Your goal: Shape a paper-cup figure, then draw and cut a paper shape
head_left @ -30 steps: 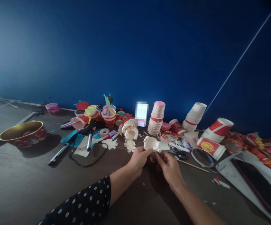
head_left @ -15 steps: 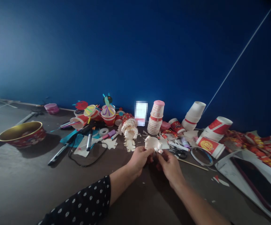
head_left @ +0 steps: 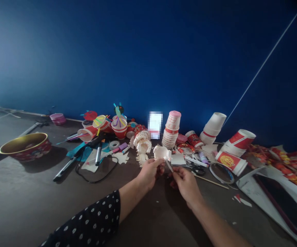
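My left hand (head_left: 149,173) pinches a small white cut paper cup piece (head_left: 161,152) by its lower edge, holding it above the dark table (head_left: 35,199). My right hand (head_left: 185,181) is closed on a thin white strip (head_left: 169,165) that runs up to the paper cup piece. Both hands sit close together at the middle of the view. A black sleeve with white dots (head_left: 86,224) covers my left forearm.
Behind the hands lie a stack of paper cups (head_left: 171,130), tipped white cups (head_left: 213,125), red-and-white cups (head_left: 234,149), decorated cups (head_left: 119,127), a tape ring (head_left: 221,172), scissors (head_left: 197,168), pens (head_left: 98,152) and a cable. A gold bowl (head_left: 25,145) stands far left. A blue wall rises behind.
The paper cup piece has turned and moved slightly left and up in my left hand. My right hand now pulls a thin strip away from it.
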Motion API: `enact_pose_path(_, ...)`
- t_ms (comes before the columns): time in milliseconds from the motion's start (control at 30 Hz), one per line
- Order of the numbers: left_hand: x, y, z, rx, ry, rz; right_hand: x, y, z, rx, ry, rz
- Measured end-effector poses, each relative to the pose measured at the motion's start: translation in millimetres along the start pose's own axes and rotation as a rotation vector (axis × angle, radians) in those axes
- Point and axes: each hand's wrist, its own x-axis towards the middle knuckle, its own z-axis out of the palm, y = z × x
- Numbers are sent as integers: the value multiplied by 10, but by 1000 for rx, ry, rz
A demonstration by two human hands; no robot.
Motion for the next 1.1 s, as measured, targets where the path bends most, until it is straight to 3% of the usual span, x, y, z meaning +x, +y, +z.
enact_pose_path(333, 39, 31, -24, -48, 31, -9, -2, 21, -16, 25, -46, 54)
enact_pose_path(1100, 34, 11, -17, -53, 50, -21, 7, 28, -3, -35, -16, 12)
